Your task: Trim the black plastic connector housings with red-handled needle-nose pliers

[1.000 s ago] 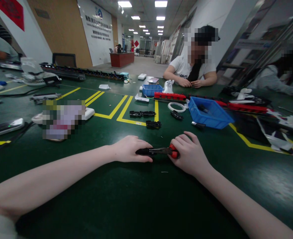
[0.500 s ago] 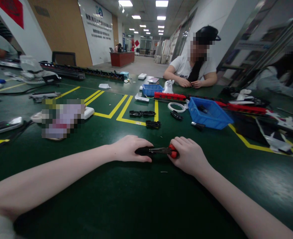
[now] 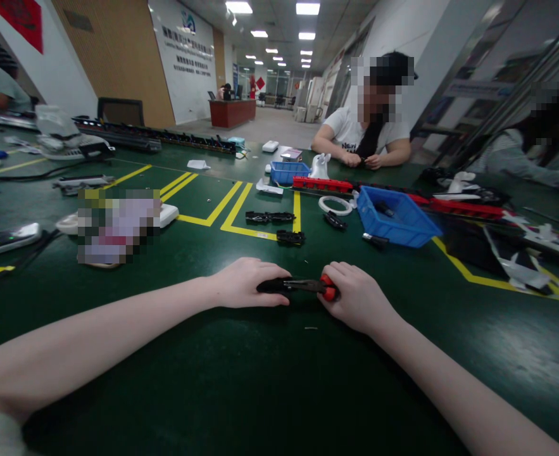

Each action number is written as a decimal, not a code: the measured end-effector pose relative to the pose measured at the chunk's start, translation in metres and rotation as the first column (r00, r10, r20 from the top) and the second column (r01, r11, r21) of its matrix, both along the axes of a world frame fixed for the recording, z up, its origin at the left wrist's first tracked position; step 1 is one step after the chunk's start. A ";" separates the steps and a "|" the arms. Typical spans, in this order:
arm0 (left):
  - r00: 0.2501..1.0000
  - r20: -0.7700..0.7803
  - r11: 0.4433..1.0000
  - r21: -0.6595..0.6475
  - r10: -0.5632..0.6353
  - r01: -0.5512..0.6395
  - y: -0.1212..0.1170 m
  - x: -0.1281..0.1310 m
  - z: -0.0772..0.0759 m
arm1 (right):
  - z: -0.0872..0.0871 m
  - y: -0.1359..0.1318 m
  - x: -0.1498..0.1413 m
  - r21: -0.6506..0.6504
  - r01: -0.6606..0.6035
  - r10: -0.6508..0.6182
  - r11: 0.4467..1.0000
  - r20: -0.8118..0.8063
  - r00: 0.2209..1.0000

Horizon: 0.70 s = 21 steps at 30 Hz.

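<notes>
My left hand [image 3: 244,284] is closed over a small black part [image 3: 272,285] and presses it against the green table [image 3: 260,380]. My right hand [image 3: 358,299] is wrapped round the red handles of a pair of pliers [image 3: 314,287]. The dark jaws of the pliers point left and meet the black part between my two hands. Just beyond my hands lie loose black plastic parts: one short piece [image 3: 290,237] and one longer piece [image 3: 270,217] on the yellow floor-tape lines.
A blue bin [image 3: 393,218] stands to the right front, a smaller blue bin [image 3: 288,171] and a red strip [image 3: 323,183] farther back. A person in a white shirt [image 3: 359,133] sits opposite; another sits at far right. White power strips and cables lie at left.
Both hands stay in the same place with the part and the pliers. The view has shifted very slightly.
</notes>
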State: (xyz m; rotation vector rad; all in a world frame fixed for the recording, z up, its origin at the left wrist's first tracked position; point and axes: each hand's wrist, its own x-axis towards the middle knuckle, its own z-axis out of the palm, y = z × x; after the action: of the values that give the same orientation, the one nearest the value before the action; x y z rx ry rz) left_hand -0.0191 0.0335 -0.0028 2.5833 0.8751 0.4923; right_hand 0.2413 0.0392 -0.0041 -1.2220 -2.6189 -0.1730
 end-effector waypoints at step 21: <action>0.999 -0.039 1.000 -0.029 -0.002 0.001 0.002 -0.001 -0.001 | 0.002 -0.003 -0.001 0.064 0.007 -0.010 0.998 0.038 0.999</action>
State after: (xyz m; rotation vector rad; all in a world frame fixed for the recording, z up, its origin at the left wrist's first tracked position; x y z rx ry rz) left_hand -0.0199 0.0355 -0.0037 2.5754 0.8860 0.4275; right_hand 0.2407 0.0361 -0.0023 -1.2204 -2.6191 -0.2823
